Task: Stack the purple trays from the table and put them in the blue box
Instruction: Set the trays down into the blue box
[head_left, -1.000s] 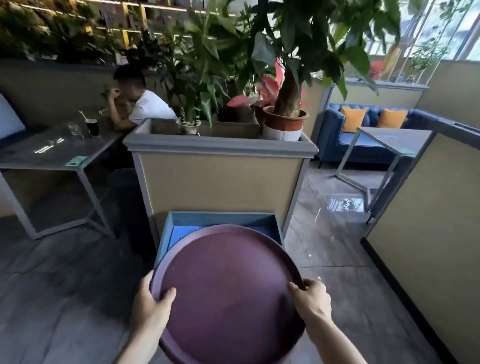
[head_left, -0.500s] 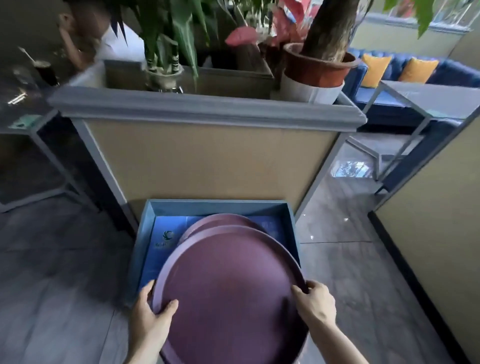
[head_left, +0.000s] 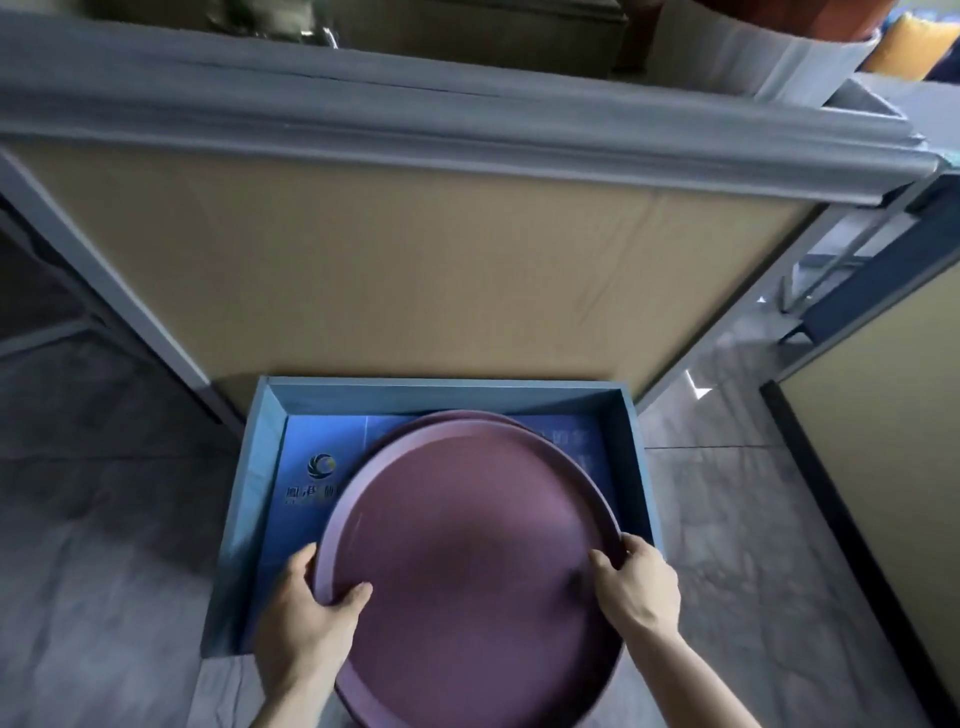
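Grey marble-patterned floor tiles (head_left: 104, 545) fill the lower part of the view. Nearest the camera, two bare hands grip the round purple plastic tray (head_left: 467, 561) by its raised rim: the left hand (head_left: 306, 618) clamps the near-left edge with the thumb over the rim onto the inside, and the right hand (head_left: 636, 587) clamps the near-right edge the same way. The tray is held roughly flat above the shallow blue rectangular box (head_left: 254, 499), its near part overhanging the box's front wall. Just beyond its far edge a second purple rim (head_left: 457, 415) shows; it seems to be another tray, though whether it lies in the box or sits stacked under the held one cannot be told from this angle. On the box's blue bottom a round logo with white lettering (head_left: 321, 467) is partly covered by the tray. Behind the box, touching or just beside its far wall, stands a tan-panelled planter (head_left: 415, 275) with a grey moulded top ledge (head_left: 415, 119).
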